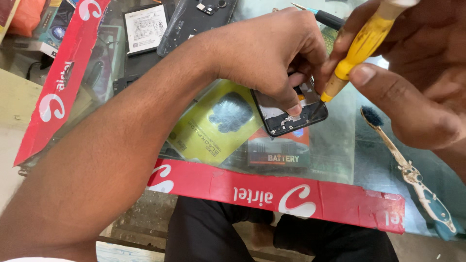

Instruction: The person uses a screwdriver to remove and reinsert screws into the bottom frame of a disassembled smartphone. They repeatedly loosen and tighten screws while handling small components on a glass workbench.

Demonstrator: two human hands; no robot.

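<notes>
Left hand (pixel 272 53) arched over, fingertips clamped on opened phone (pixel 290 114); right hand (pixel 412 82) pinched tight around yellow screwdriver (pixel 357 48), tip angled down-left into phone.

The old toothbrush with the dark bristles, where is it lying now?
In the head view the toothbrush lies on the right side of the glass table, below the right hand and right of the opened phone.
</notes>
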